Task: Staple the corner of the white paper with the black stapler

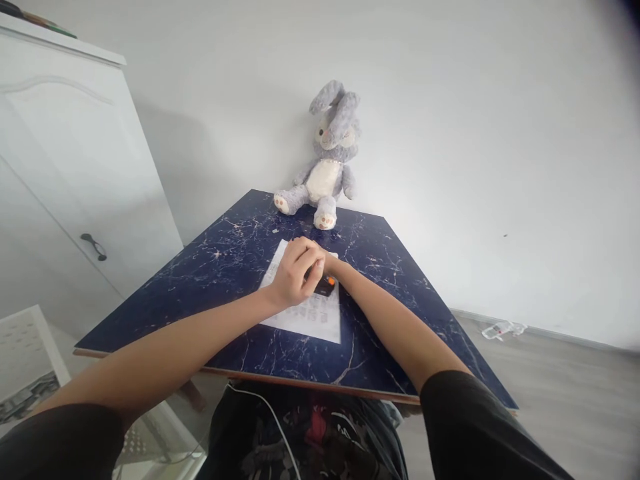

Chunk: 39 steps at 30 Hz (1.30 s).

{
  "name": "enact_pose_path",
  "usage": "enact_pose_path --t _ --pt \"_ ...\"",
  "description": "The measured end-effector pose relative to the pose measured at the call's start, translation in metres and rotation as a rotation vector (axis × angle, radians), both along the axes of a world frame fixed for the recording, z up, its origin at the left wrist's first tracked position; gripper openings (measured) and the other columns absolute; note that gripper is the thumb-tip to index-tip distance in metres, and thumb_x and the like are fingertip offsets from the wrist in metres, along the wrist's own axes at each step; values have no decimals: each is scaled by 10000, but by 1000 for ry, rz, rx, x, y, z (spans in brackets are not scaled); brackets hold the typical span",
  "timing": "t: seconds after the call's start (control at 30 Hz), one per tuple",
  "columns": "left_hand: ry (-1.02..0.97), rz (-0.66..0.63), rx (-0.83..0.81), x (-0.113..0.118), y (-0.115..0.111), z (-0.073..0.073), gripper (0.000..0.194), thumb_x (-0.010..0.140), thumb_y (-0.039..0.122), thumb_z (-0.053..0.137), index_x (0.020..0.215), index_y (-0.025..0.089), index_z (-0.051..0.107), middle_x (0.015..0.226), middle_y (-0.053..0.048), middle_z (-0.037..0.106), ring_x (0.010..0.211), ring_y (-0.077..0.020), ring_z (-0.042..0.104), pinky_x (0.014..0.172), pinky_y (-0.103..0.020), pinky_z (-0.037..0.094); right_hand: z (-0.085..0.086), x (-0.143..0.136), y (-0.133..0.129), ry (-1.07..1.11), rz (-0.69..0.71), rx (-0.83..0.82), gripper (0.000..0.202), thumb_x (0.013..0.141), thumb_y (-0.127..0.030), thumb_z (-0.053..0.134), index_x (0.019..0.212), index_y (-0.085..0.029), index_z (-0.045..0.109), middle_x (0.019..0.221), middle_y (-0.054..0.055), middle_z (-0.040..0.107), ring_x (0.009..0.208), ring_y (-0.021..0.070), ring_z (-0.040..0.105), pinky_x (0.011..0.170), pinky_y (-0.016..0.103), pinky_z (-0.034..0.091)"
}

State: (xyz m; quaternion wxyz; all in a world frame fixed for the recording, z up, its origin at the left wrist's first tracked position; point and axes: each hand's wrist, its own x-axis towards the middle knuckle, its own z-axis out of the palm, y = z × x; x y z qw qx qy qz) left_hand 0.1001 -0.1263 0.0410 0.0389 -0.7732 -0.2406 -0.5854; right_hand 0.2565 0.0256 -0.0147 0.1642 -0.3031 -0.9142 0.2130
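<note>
My left hand point(296, 270) is over a printed white sheet of paper point(315, 325), its fingers curled inward and its thumb bent. Just beyond it my right hand point(330, 261) reaches in from the other side, with its fingers mostly hidden behind the left. Below the hands shows a small black object with an orange part point(326, 287), partly covered by my left thumb and fingers. What kind of thing it is, and which hand holds it, I cannot make out. The paper lies flat on a dark blue marbled table point(190, 293).
A grey plush rabbit point(325, 177) sits at the table's far edge against the wall. To the left stand a white cabinet point(75, 167) and a white perforated chair point(30, 347). A crumpled clear plastic bottle point(503, 330) lies on the floor at right.
</note>
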Motion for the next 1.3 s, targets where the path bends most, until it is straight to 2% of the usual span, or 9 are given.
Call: enact_pose_path --t 0.2,0.3,0.4,0.5,0.67,0.8,1.0,1.17,1.3 --pt "109 67 -280 1 22 -15 194 1007 154 430 937 209 602 993 -78 615 971 -234 593 918 -413 506 -5 59 -4 -52 -240 42 447 1026 -313 516 1458 -201 553 1642 123 434 1563 298 318 1284 585 167" --pt "445 130 -451 -2 44 -35 182 927 119 521 981 192 679 1064 -106 677 1053 -284 618 975 -452 505 3 75 -7 91 -379 3 449 958 -275 608 1398 -191 624 1544 121 558 1448 295 489 1249 518 310" --pt "641 137 -519 -7 60 -51 315 944 162 553 1230 180 685 1347 -139 647 1288 -325 567 1112 -484 446 24 98 -21 185 -483 -57 339 1000 -328 535 1225 -163 728 1260 129 736 1146 274 682 1035 451 532" --pt "774 176 -567 -9 60 -54 382 1011 255 493 1363 195 628 1470 -142 580 1356 -337 530 1120 -500 441 47 128 -52 189 -342 -319 411 1009 -479 557 1133 -155 777 1134 125 760 963 232 700 801 338 578" --pt "886 372 -604 -5 45 -45 424 1024 308 419 1381 169 599 1370 -182 614 1238 -381 571 969 -533 508 50 155 -89 238 -56 -584 466 903 -508 747 1253 -200 758 1095 97 764 899 210 675 786 342 557" --pt "775 329 -621 -5 52 -49 361 978 285 485 1283 217 664 1368 -143 630 1253 -375 568 1018 -548 470 33 151 -83 304 -37 -598 457 857 -502 787 1170 -169 784 979 78 767 789 183 649 704 319 539" --pt "150 191 -852 -19 85 -58 354 916 163 372 939 208 722 1073 -74 780 1128 -274 684 1062 -444 474 32 152 -80 295 -31 -447 496 848 -521 774 1166 -139 772 989 97 769 760 191 654 678 327 545" --pt "6 86 -864 -24 93 -62 310 894 195 400 906 202 710 979 -60 796 1057 -251 721 1036 -413 503 37 132 -98 301 -91 -188 460 943 -491 684 1272 -170 720 1254 126 721 1090 266 670 905 378 540" --pt "-21 84 -837 -21 86 -59 284 925 223 447 914 206 731 1044 -65 778 1092 -264 700 1055 -428 488 32 105 -110 140 -94 -21 270 874 -336 770 1082 -165 746 979 63 764 844 218 688 768 323 529"
